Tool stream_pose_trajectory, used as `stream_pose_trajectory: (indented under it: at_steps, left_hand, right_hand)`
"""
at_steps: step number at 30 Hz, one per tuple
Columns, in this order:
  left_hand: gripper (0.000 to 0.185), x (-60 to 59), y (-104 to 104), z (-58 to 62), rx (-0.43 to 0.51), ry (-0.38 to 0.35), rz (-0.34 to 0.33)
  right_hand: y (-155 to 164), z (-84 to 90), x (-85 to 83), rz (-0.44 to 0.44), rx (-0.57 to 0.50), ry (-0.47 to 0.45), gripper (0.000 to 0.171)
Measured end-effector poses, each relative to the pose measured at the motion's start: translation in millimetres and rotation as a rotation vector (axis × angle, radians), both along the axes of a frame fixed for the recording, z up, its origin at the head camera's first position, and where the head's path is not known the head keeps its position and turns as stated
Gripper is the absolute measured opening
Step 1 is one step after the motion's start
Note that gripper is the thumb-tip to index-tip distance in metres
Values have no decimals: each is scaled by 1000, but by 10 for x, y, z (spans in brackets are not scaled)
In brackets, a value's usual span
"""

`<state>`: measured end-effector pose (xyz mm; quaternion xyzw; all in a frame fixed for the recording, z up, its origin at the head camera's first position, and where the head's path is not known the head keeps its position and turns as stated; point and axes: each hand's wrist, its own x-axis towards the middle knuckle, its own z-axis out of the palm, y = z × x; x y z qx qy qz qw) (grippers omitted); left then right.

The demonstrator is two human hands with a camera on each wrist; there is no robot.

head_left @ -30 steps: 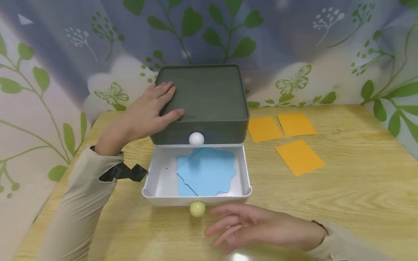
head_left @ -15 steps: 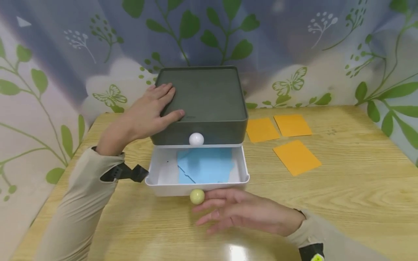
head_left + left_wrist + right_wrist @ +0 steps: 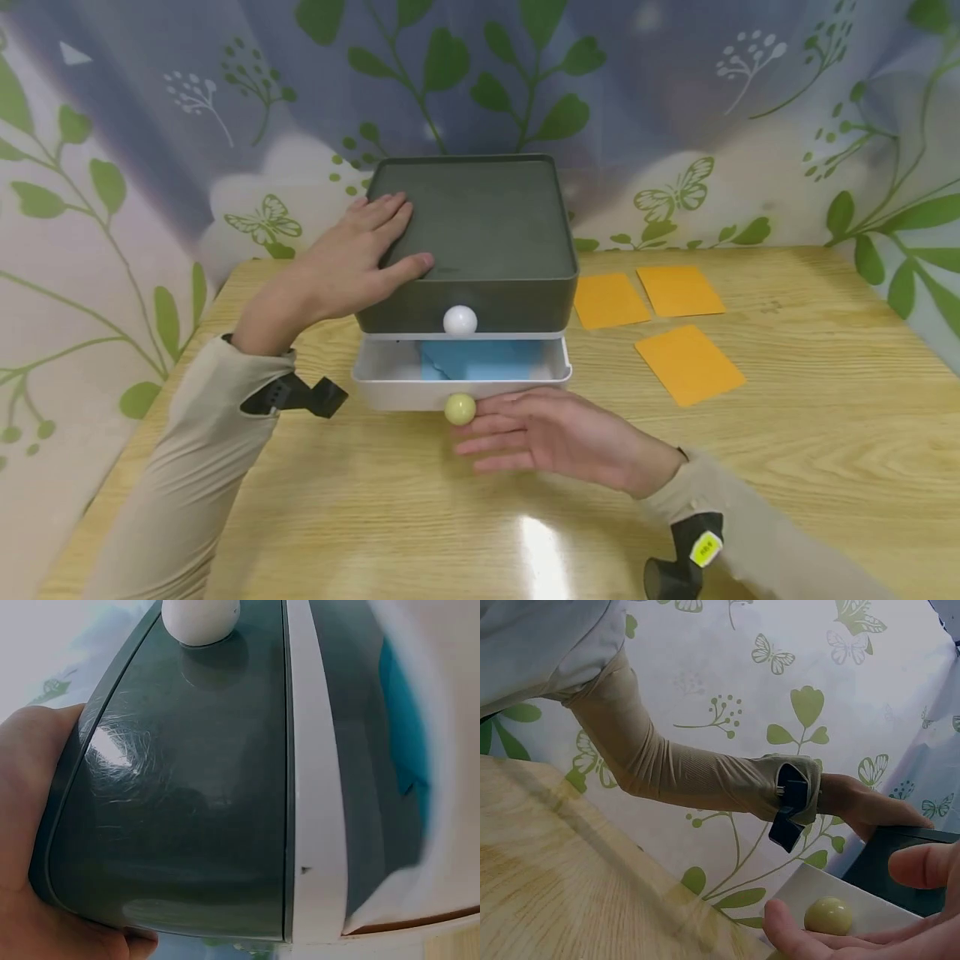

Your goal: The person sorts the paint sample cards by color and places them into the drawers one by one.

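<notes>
A dark green drawer box (image 3: 480,221) with a white knob (image 3: 460,321) stands on the table. My left hand (image 3: 352,254) rests on its top left part, fingers spread over the lid and side. Below, a white drawer (image 3: 367,392) sticks partly out, with light blue sheets of paper (image 3: 495,360) inside. On its front is a pale yellow knob (image 3: 460,409). My right hand (image 3: 566,437) lies against the drawer front just right of this knob, fingers straight. In the right wrist view the yellow knob (image 3: 828,916) shows beyond the fingertips.
Three orange paper squares (image 3: 690,364) lie on the wooden table (image 3: 810,433) to the right of the box. Behind the table hangs a curtain (image 3: 645,100) printed with leaves and butterflies.
The white drawer has slid inward, and less of the blue paper shows. My right hand has moved forward with it, up to the drawer front. The left hand stays on the box.
</notes>
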<state>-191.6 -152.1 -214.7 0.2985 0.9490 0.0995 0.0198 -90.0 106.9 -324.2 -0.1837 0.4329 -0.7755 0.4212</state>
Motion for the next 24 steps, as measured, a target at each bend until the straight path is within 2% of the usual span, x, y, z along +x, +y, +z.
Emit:
stream_pose_trajectory:
  at_steps: [3,10,18,24]
  left_hand:
    - [77,-15,-4,-10,-8,4,5]
    - [77,-21,7,-12,-17,1,17]
    - [77,-34,2,-11,-11,-2,20]
    - [77,-24,9,-9,-20,-10,23]
  right_hand:
    - [-20,18,-79,-44,10,-50,38]
    - [-27,1,-249,-84,-57,-127,37]
    - [-26,5,-344,-95,-38,-135,57]
    - [-10,-18,-346,-95,-7,-118,58]
